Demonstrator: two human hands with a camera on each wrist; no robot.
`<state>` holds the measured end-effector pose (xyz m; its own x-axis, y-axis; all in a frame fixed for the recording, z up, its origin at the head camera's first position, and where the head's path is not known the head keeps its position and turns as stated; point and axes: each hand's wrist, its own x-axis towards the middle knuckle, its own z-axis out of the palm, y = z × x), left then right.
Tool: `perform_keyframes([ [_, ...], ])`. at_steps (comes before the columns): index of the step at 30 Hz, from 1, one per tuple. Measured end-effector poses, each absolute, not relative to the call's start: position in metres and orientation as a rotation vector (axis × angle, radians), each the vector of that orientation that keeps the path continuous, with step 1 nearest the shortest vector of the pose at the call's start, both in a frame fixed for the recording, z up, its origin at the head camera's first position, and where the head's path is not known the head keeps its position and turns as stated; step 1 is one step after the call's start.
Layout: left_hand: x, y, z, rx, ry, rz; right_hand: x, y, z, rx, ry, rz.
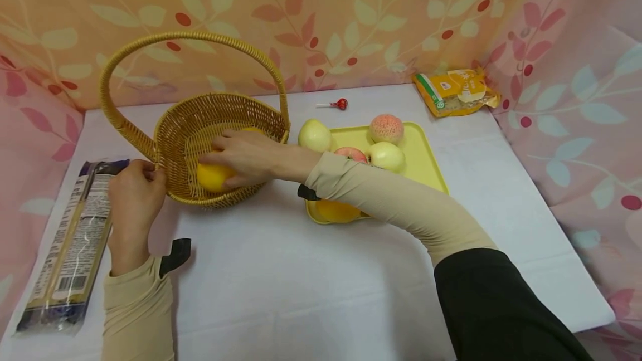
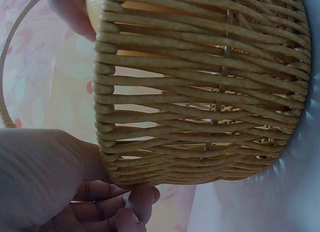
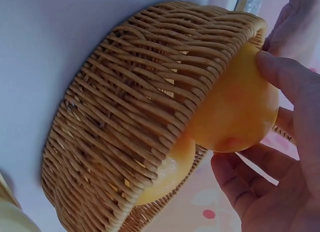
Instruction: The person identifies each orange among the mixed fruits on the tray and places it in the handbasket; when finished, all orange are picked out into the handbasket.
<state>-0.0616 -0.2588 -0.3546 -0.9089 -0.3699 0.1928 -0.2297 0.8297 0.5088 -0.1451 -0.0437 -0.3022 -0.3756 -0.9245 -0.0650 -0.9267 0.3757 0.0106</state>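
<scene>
A wicker basket [image 1: 173, 127] with a tall arched handle stands at the left of the table. My left hand [image 1: 136, 199] grips its near left rim, the thumb and fingers pinching the woven edge in the left wrist view. Inside the basket opening, my right hand [image 1: 248, 157] holds a smooth yellow-orange fruit [image 3: 232, 102], thumb on one side and fingers on the other. A second yellow-orange fruit [image 3: 170, 172] lies in the basket beside it, partly hidden by the weave. In the head view, the right hand covers part of the basket's inside.
A yellow tray [image 1: 423, 155] holds pale green fruits, a pinkish round fruit [image 1: 387, 128], a red one [image 1: 351, 154] and a yellow-orange one [image 1: 338, 210], partly under my right sleeve. A lollipop [image 1: 341, 104], an orange snack bag [image 1: 456, 92] and a long plastic packet [image 1: 75, 244] lie around.
</scene>
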Motion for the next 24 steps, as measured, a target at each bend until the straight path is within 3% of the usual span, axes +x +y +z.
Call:
perform_keyframes([
  [10, -0.061, -0.259, -0.355, 0.452, -2.729, -0.716, -0.153, -0.044, -0.309, -1.668, 2.521, 0.130],
  [24, -0.061, -0.259, -0.357, 0.389, -2.676, -0.707, -0.168, -0.034, -0.312, -1.392, 2.573, 0.174],
])
